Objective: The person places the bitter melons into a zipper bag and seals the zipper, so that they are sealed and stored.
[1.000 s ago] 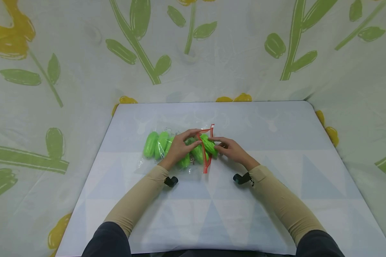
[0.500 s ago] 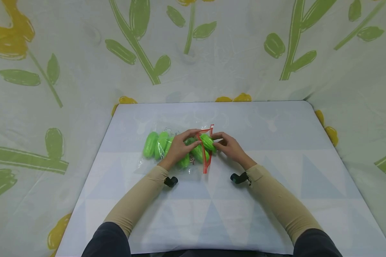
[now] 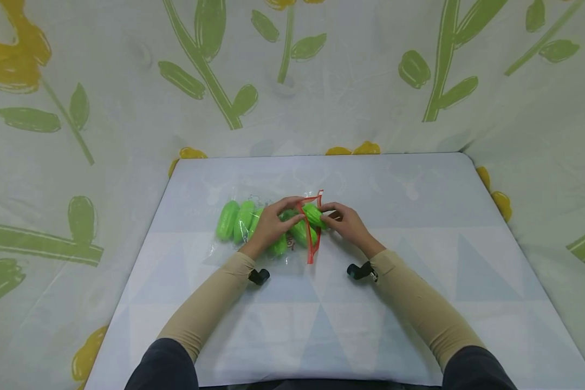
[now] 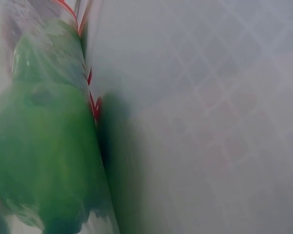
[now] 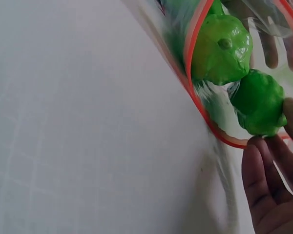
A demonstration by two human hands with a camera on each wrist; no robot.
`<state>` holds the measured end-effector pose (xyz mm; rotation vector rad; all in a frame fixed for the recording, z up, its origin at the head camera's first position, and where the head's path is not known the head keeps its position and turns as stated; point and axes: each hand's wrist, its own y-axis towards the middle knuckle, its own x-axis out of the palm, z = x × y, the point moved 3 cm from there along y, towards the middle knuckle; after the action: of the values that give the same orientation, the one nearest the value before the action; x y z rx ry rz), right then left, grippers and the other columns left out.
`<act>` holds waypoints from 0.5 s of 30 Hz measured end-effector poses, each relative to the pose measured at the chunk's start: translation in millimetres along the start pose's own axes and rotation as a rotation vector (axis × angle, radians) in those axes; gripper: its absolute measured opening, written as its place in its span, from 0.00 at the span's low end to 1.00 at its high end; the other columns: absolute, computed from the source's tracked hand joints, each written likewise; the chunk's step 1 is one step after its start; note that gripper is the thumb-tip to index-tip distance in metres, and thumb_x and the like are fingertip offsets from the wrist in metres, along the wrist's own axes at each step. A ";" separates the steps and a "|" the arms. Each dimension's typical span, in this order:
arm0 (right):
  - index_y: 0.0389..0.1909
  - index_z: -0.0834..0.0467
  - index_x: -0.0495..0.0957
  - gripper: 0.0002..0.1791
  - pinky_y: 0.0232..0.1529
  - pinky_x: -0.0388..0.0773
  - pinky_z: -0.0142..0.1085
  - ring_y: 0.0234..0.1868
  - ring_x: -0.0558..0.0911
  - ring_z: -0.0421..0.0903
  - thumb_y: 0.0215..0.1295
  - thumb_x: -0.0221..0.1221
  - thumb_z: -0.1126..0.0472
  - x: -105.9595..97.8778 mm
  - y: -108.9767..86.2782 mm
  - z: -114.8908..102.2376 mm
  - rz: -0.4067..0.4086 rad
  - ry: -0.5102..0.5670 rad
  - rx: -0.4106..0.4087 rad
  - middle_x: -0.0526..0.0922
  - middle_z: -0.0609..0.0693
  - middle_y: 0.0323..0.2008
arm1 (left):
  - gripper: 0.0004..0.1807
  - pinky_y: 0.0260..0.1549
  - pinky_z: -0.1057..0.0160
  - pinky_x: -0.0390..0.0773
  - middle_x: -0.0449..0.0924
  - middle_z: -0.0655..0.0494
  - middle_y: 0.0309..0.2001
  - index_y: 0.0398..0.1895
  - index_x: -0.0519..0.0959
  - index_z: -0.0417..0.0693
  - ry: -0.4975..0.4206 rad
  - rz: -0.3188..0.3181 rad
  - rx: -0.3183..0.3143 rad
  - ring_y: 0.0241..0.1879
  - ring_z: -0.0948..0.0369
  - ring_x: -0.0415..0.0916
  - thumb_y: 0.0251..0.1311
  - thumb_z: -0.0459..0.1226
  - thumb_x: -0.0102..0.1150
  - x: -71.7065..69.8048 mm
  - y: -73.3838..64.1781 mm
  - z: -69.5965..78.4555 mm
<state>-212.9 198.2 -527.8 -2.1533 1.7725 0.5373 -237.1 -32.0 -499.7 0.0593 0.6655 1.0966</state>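
Note:
A clear zip bag [image 3: 310, 254] with a red seal lies on the table, its mouth facing right. Inside are several shiny green ridged gourds [image 3: 228, 221] that look like plastic bitter melons. My left hand [image 3: 273, 222] holds the bag by its mouth, thumb and fingers spread along the red rim. At the opening, my right hand [image 3: 348, 223] pinches the outer end of one bitter melon [image 5: 259, 103], which sits partly within the rim. Another bitter melon [image 5: 222, 51] lies beside it in the right wrist view. The left wrist view shows a green gourd [image 4: 46, 146] blurred through the plastic.
The table [image 3: 400, 336] has a pale cloth with grey-blue triangles. Curtains [image 3: 351, 97] with green and yellow plant prints hang behind it and at the sides. A small black camera [image 3: 358, 272] sits at the right wrist, another camera [image 3: 259, 276] at the left.
My right hand has shifted slightly left, and the bitter melon in it has moved a little deeper through the bag's mouth. The left hand and bag have barely moved.

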 end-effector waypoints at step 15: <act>0.63 0.51 0.79 0.24 0.42 0.83 0.44 0.46 0.86 0.52 0.68 0.67 0.52 0.1 -0.9 -0.1 -0.002 0.012 -0.013 0.83 0.55 0.56 | 0.24 0.63 0.54 0.75 0.86 0.56 0.53 0.64 0.79 0.54 -0.013 0.006 0.000 0.56 0.59 0.81 0.64 0.40 0.69 -1.2 -0.5 0.9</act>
<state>-212.0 198.3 -527.8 -2.1713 1.7784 0.5383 -236.6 -33.0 -498.5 0.0682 0.6539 1.1009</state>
